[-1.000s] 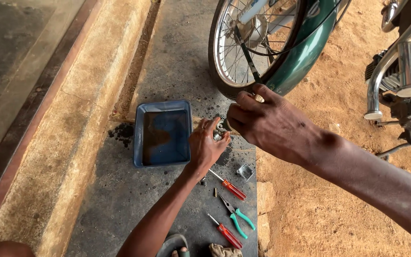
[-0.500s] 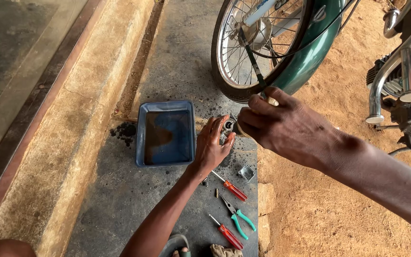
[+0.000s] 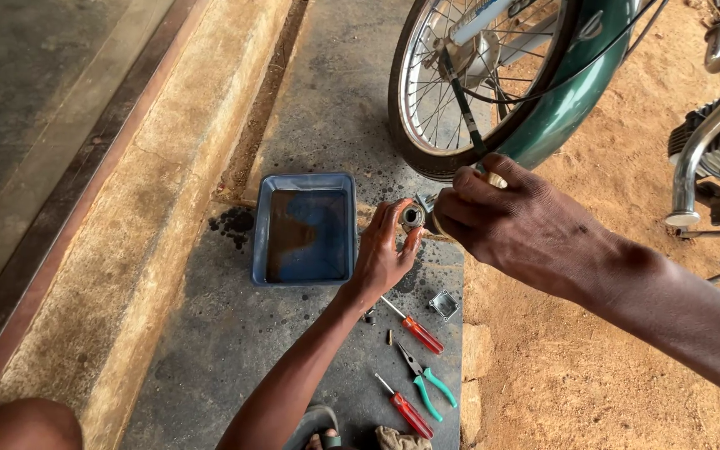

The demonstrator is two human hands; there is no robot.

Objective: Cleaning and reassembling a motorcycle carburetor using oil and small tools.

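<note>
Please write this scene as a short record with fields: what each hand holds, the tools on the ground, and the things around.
left hand: fingers around a small round metal part
right hand: closed on a light-handled tool, beside the part
tray: blue rectangular plastic tray with dark liquid, left of the hands
tools on concrete slab: two red-handled screwdrivers, green-handled pliers, small square metal cover
behind: spoked motorcycle wheel with green mudguard
</note>
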